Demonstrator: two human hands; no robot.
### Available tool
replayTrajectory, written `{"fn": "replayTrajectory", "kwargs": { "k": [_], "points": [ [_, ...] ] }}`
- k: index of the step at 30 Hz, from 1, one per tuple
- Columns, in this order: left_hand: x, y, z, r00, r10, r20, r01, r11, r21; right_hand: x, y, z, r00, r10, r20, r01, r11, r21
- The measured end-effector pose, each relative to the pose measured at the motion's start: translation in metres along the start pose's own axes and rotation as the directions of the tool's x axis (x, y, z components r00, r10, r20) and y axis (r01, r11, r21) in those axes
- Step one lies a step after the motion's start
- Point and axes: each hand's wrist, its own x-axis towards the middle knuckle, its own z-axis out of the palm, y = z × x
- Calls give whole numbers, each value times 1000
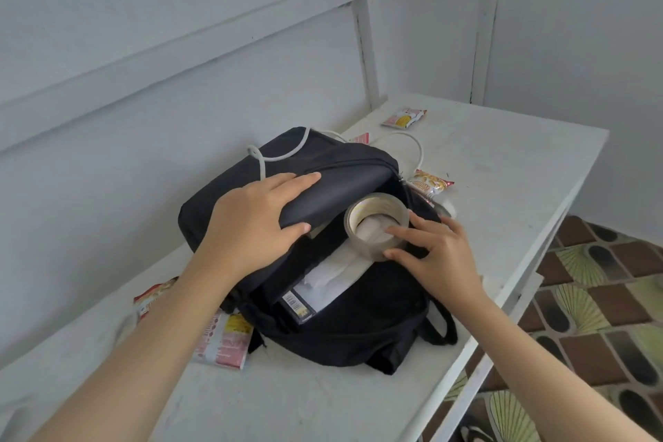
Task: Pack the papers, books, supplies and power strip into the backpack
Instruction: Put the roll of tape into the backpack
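Backpack (323,326), one, black, lies open on the white table (502,169), its straps near the right edge. Left hand (251,222) grips the raised flap (344,190). Right hand (437,255) pinches the single tape roll (385,199) over the papers (333,276) inside. At least four snack packets (403,117) lie around, with bare tabletop in front.

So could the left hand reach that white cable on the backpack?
Probably yes: the cable lies uncovered on the backpack just beyond the left hand, though it must release the flap first.

A white table (323,405) carries a black backpack (358,334), scattered snack packets (403,117) and a white cable (419,149).
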Motion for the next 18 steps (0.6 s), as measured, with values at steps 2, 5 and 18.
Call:
{"fn": "replayTrajectory", "kwargs": {
  "k": [2, 5, 18],
  "points": [
    [-3, 3, 2, 999, -33, 29, 33, 999, -20, -1, -1, -5, 1000, -4, 27, 3, 999, 40],
    [-7, 6, 5, 989, -88, 116, 88, 996, 3, -6, -10, -15, 997, 71, 12, -72, 967, 244],
    [-62, 55, 41, 970, -81, 229, 220, 688, -692, 10, -29, -29, 985, 150, 89, -174, 879, 444]
  ]
}}
